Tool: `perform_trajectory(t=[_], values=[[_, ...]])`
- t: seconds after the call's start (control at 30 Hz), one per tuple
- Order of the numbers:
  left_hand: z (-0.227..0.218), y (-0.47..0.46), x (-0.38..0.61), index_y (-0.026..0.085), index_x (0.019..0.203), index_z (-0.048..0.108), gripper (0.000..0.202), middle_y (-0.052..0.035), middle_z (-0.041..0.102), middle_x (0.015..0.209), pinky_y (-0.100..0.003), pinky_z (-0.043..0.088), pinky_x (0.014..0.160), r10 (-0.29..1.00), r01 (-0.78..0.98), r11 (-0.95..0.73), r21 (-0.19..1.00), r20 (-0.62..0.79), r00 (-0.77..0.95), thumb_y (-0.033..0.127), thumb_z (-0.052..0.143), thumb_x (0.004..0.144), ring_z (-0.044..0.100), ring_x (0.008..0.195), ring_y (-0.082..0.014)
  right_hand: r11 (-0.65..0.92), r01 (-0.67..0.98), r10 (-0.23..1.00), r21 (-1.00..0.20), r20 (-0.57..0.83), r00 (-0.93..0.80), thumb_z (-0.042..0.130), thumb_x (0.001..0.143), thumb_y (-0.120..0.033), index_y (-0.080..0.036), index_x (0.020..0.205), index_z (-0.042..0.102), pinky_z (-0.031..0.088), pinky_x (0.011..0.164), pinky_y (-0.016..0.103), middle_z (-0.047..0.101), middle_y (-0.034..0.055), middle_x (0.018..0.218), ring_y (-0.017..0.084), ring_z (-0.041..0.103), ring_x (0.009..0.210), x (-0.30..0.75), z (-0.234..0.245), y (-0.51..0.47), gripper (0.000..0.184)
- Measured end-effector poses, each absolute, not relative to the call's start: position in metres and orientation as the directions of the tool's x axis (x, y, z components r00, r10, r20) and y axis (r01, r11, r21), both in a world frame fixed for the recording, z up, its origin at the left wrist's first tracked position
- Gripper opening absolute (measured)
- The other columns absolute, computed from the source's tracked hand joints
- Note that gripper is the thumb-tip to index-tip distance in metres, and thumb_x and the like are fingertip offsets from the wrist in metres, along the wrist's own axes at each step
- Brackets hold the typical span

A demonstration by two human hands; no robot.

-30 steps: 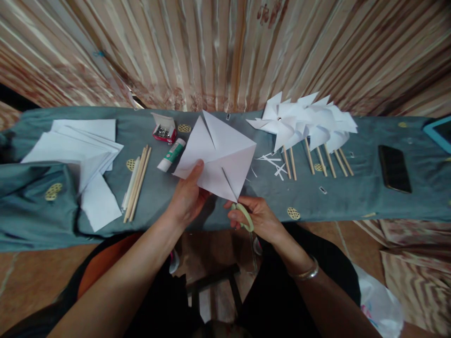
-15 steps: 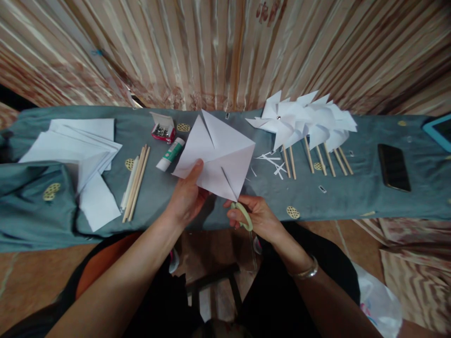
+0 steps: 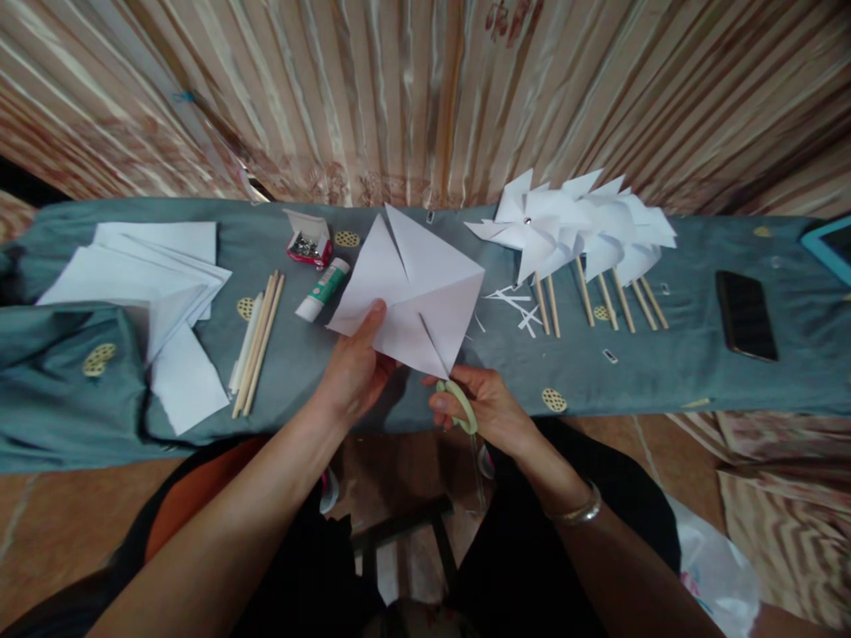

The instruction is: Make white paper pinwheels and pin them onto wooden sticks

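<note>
A square sheet of white paper (image 3: 439, 283) is tilted above the table's near edge, with slits running in from its far and near corners and a crease across it. My left hand (image 3: 355, 372) pinches its lower left side, thumb on top and fingers beneath. Light green scissor handles (image 3: 462, 406) sit in my right hand (image 3: 488, 403), just under the near corner of the sheet. The scissor blades can hardly be made out. The fingers of my right hand are curled around the handles and touch or nearly touch the paper's corner.
Finished paper pinwheels (image 3: 578, 226) on wooden sticks lie to the right, beside thin paper strips (image 3: 522, 308) and a phone (image 3: 745, 315). Leftward are a glue stick (image 3: 323, 291), a red box of pins (image 3: 309, 244), loose sticks (image 3: 261, 346) and stacked paper (image 3: 160, 257). A tablet (image 3: 831, 248) lies far right.
Hardly anything differs. Paper, hands and table items appear shifted by a few pixels together, and both hands keep the same holds.
</note>
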State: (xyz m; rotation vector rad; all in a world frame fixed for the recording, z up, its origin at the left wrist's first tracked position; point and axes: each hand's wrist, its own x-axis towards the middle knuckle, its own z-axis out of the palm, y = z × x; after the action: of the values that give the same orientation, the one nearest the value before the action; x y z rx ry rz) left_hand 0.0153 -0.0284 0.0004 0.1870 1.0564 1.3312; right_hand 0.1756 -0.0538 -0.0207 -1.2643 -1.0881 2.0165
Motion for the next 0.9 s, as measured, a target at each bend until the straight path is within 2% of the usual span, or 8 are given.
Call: perform_trajectory(t=[0.27, 0.53, 0.67, 0.77, 0.9], values=[[-0.0026, -0.029, 0.0142, 0.022, 0.103, 0.063, 0.014, -0.0019, 0.072, 0.104, -0.021, 0.057, 0.066, 0.857, -0.676, 0.3, 0.673, -0.501, -0.118, 0.02, 0.053, 0.093, 0.069, 0.085, -0.0144, -0.568, -0.05, 0.759, -0.822, -0.499, -0.419, 0.089, 0.05, -0.041, -0.016, 0.073, 0.068, 0.041, 0.042, 0.018, 0.062, -0.0054, 0.051, 0.007, 0.053, 0.043, 0.1736, -0.0199, -0.0535, 0.04], [-0.0052, -0.0287, 0.0139, 0.026, 0.114, 0.059, 0.024, -0.0003, 0.073, 0.1, -0.022, 0.058, 0.069, 0.854, -0.695, 0.303, 0.652, -0.51, -0.106, 0.023, 0.06, 0.09, 0.07, 0.084, -0.0145, -0.553, -0.073, 0.774, -0.83, -0.479, -0.414, 0.089, 0.05, -0.043, -0.017, 0.069, 0.068, 0.039, 0.041, 0.018, 0.061, -0.0056, 0.047, 0.006, 0.052, 0.04, 0.1725, -0.0201, -0.0539, 0.038], [-0.005, -0.0291, 0.0142, 0.024, 0.11, 0.06, 0.02, -0.0014, 0.073, 0.1, -0.021, 0.058, 0.067, 0.864, -0.696, 0.292, 0.656, -0.493, -0.103, 0.022, 0.058, 0.091, 0.07, 0.085, -0.015, -0.552, -0.065, 0.776, -0.831, -0.483, -0.406, 0.089, 0.05, -0.042, -0.017, 0.068, 0.068, 0.038, 0.04, 0.017, 0.061, -0.0055, 0.047, 0.006, 0.052, 0.041, 0.1721, -0.0188, -0.0541, 0.037], [-0.005, -0.0292, 0.0143, 0.023, 0.109, 0.06, 0.018, -0.0025, 0.073, 0.102, -0.022, 0.058, 0.07, 0.861, -0.691, 0.289, 0.663, -0.496, -0.116, 0.022, 0.058, 0.091, 0.071, 0.088, -0.0161, -0.547, -0.06, 0.775, -0.835, -0.478, -0.413, 0.088, 0.051, -0.043, -0.017, 0.067, 0.067, 0.039, 0.041, 0.018, 0.061, -0.0055, 0.047, 0.006, 0.052, 0.041, 0.1719, -0.0192, -0.0542, 0.037], [-0.0051, -0.0293, 0.0142, 0.025, 0.115, 0.058, 0.026, -0.0013, 0.073, 0.102, -0.025, 0.059, 0.076, 0.859, -0.7, 0.288, 0.654, -0.499, -0.114, 0.023, 0.061, 0.089, 0.071, 0.09, -0.0166, -0.534, -0.063, 0.782, -0.843, -0.464, -0.417, 0.088, 0.052, -0.045, -0.017, 0.068, 0.068, 0.04, 0.042, 0.018, 0.061, -0.0054, 0.048, 0.007, 0.052, 0.041, 0.1724, -0.0215, -0.0546, 0.038]])
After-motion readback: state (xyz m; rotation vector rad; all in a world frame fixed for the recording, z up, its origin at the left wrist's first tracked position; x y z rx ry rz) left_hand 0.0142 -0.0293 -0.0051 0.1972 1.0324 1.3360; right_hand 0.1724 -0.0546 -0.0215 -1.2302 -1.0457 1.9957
